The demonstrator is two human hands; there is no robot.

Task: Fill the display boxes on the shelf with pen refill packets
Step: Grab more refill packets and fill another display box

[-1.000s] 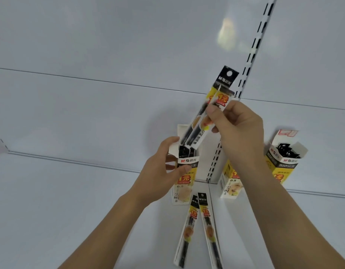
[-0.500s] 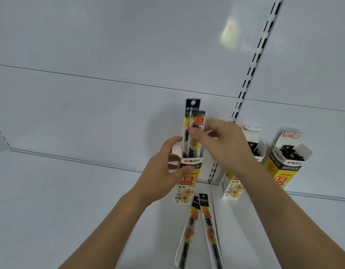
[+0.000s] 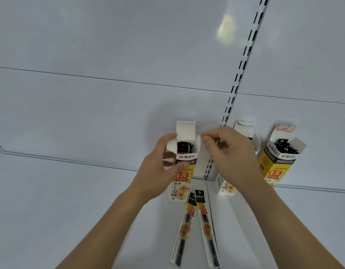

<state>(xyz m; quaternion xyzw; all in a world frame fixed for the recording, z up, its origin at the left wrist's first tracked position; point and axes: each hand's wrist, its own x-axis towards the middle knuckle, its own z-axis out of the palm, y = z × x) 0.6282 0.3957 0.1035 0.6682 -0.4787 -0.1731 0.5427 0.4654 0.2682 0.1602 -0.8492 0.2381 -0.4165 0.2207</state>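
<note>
White glossy shelf [image 3: 61, 200] — left hand [image 3: 158, 171] around tall cardboard box [image 3: 182, 177].

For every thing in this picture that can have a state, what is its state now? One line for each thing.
left display box: upright, top flap open, packets inside, held by left hand
left hand: grips the left display box
right hand: fingers curled, holds nothing
middle display box: upright, flap open, mostly hidden
right display box: upright, flap open, packets inside
two loose packets: flat on shelf
</note>
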